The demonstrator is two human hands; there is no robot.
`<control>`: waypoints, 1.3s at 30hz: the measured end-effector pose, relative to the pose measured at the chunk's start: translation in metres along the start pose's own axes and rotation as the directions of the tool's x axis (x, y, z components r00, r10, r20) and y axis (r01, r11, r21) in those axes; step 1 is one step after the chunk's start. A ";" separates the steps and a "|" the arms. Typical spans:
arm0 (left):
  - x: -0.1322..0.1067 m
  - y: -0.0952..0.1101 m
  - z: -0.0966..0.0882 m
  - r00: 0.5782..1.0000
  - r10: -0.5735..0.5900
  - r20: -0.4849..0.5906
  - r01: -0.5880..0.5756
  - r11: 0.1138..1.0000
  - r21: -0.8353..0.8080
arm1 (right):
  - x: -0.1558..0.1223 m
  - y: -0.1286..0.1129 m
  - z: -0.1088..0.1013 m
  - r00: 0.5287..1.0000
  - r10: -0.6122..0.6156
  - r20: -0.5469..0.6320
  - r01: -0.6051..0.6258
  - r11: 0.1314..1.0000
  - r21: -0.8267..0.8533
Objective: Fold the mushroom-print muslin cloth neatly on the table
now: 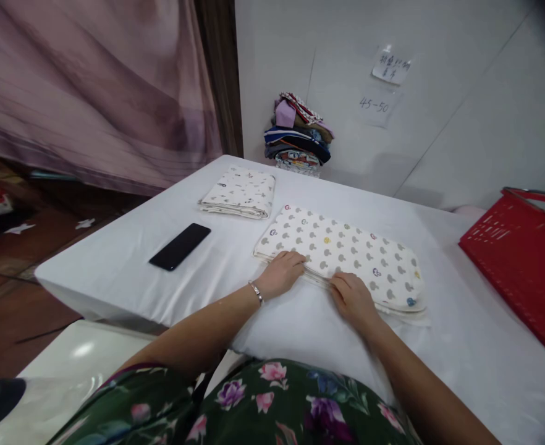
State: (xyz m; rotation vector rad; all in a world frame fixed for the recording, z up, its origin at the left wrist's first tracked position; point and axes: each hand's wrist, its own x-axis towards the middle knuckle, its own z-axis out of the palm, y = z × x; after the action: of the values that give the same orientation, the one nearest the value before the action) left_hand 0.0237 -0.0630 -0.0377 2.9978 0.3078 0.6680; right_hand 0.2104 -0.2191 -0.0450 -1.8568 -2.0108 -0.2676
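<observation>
A white cloth printed with grey mushroom-like shapes and a few coloured ones lies folded into a long rectangle on the table. My left hand, with a silver bracelet at the wrist, is closed on its near edge, fingers on top. A short way to the right, my right hand pinches the same edge; its thumb is partly hidden. Layers of fabric show along that near edge. Behind and to the left sits another folded white cloth with small dark prints, touched by neither hand.
A black phone lies left of the cloths on the white-covered table. At the right edge stands a red plastic basket. A pile of folded clothes rises behind the table by the wall. A white stool is at lower left.
</observation>
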 end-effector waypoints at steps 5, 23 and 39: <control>-0.002 0.000 -0.001 1.000 0.003 -0.008 -0.003 1.000 0.009 | 0.014 -0.006 0.000 0.997 0.009 0.072 -0.007 1.000 -0.025; -0.002 -0.003 0.000 0.999 -0.026 -0.030 0.024 0.998 -0.056 | 0.027 -0.018 0.009 0.998 -0.022 0.052 0.023 1.000 -0.017; -0.001 -0.004 0.001 0.999 -0.027 0.036 0.028 1.000 -0.006 | 0.037 -0.020 0.020 0.998 -0.022 0.062 0.027 0.997 -0.075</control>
State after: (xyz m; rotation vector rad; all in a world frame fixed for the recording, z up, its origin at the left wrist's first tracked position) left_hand 0.0229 -0.0591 -0.0394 2.9899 0.3438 0.6108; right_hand 0.1857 -0.1797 -0.0456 -1.9085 -2.0928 -0.3016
